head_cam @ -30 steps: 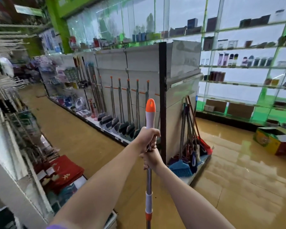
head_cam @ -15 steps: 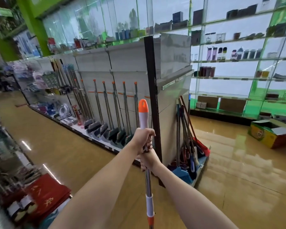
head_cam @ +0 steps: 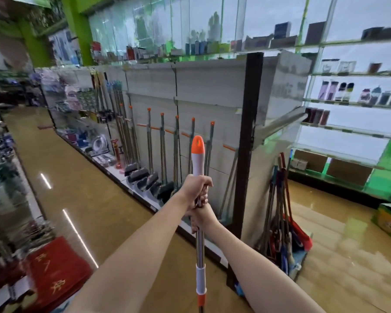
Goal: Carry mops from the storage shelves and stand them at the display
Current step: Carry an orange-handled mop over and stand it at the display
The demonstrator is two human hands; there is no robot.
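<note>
Orange-capped mop (head_cam: 198, 161) stands upright; your left hand (head_cam: 195, 188) and right hand (head_cam: 201, 216) wrap its pole, fingers curled tight.

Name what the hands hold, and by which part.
The mop, by its metal shaft just below the white-and-orange grip: left hand above, right hand below.

Mops (head_cam: 149, 177) on display shelf (head_cam: 122, 177)
</note>
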